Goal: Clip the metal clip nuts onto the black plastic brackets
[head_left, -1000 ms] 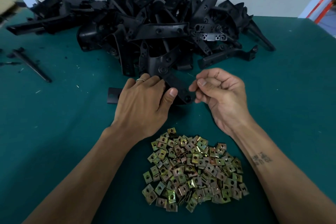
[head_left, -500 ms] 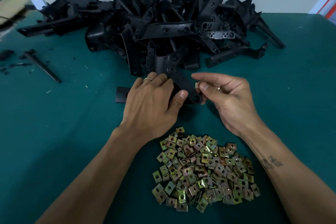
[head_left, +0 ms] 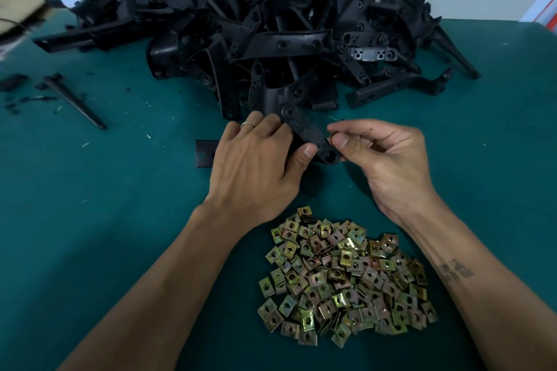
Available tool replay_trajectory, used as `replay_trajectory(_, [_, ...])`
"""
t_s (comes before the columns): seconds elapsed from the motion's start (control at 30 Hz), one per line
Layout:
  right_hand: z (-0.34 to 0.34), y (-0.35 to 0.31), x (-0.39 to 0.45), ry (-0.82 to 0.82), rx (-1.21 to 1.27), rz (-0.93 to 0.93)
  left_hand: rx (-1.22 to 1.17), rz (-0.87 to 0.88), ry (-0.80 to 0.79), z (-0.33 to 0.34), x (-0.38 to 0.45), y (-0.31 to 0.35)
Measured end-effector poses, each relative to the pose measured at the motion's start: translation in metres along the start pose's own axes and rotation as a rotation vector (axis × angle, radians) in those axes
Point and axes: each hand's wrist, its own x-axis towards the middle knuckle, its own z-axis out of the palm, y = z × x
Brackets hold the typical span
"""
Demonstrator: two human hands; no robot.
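Note:
My left hand (head_left: pixel 259 169) grips a black plastic bracket (head_left: pixel 307 129) that lies on the green table, thumb pressed on its near side. My right hand (head_left: pixel 382 159) pinches a small metal clip nut (head_left: pixel 330 140) between thumb and forefinger, right against the bracket's right edge near its end hole. The bracket's left end (head_left: pixel 205 153) sticks out from under my left hand. A heap of brass-coloured clip nuts (head_left: pixel 343 277) lies between my forearms.
A big pile of black brackets (head_left: pixel 286 33) fills the back of the table. A thin black stick (head_left: pixel 75 102) and black scraps (head_left: pixel 13 81) lie at the left. The green table mat (head_left: pixel 90 220) extends to both sides.
My right hand has brought the clip nut in from the right to the bracket's edge. My left hand keeps hold of the bracket. The view has shifted slightly.

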Motion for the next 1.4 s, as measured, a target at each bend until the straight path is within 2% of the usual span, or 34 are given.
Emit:
replay_trajectory(0.27, [0.009,0.001,-0.005,0.077,-0.210,-0.100,0.026,-0.029,-0.015,0.000,0.000,0.001])
replay_trajectory(0.53, [0.016,0.002,-0.007,0.139,-0.127,-0.053,0.045,-0.032,-0.022,-0.001,0.001,0.001])
replay_trajectory(0.83, [0.004,-0.004,-0.006,-0.073,-0.127,-0.024,0.016,-0.044,0.001,0.001,0.001,-0.002])
replay_trajectory(1.07, [0.012,0.001,-0.010,-0.058,-0.369,-0.042,-0.022,-0.040,0.064,0.000,0.000,-0.003])
replay_trajectory(1.3, [0.019,0.002,-0.009,0.037,-0.444,-0.306,-0.155,-0.011,0.164,0.002,0.000,-0.003])
replay_trajectory(1.4, [0.021,0.002,-0.009,-0.014,-0.472,-0.309,-0.126,-0.014,0.140,0.004,0.000,-0.004])
